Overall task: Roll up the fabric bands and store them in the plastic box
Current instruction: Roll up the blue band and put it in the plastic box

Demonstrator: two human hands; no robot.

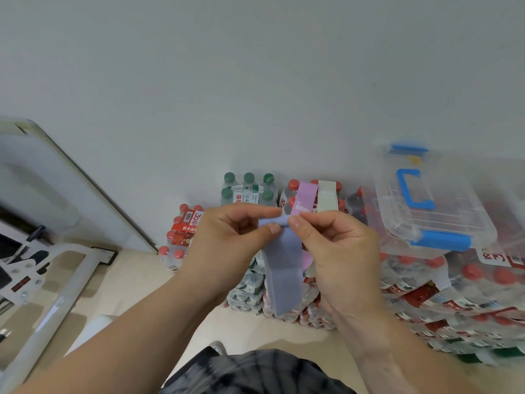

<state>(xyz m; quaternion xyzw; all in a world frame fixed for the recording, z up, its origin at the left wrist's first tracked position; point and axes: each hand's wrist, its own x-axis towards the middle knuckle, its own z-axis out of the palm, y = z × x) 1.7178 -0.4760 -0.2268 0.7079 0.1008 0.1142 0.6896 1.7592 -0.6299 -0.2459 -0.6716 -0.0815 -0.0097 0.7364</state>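
A blue-grey fabric band (284,271) hangs in front of me, its top end curled into a small roll. My left hand (227,240) pinches the roll's left end and my right hand (335,251) pinches its right end. A lilac band (305,199) and a cream band (327,199) lie flat on the water-bottle packs behind my hands. The clear plastic box (443,223) with blue latches and a blue handle sits on the bottle packs at the right, its lid on.
Shrink-wrapped packs of water bottles (426,297) with red and green caps are stacked against the white wall. A white metal frame (56,280) and a leaning panel (71,180) stand at the left. Beige floor lies between them.
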